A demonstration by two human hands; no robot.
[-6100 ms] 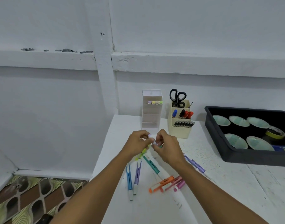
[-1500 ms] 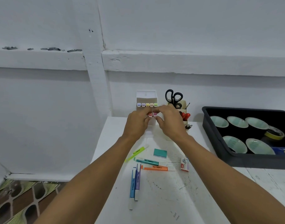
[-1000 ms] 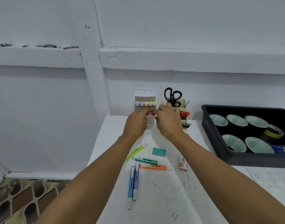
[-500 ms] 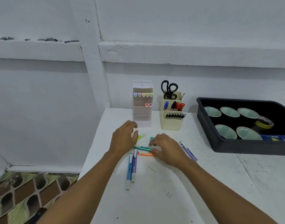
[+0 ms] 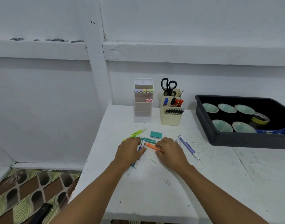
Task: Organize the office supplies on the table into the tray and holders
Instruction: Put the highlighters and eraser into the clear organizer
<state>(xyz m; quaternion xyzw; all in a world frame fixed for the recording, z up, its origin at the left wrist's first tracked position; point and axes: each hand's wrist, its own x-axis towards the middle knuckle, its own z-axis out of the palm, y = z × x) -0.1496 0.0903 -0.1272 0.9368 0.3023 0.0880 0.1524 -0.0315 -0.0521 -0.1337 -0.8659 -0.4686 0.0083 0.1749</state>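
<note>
The orange marker lies flat on the white table, long axis slanting up-left to down-right, with the right hand pinching its lower end while the left hand rests palm-down, loosely curled over the blue markers.

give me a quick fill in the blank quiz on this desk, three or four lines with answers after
1. The scissors stand in the cream holder with their ____ handles up.
2. The white holder has five markers in its top row and ____ in the row below.
3. The right hand touches the ____ highlighter.
4. The tape rolls sit inside the ____ tray.

Answers: black; two; orange; black
</note>
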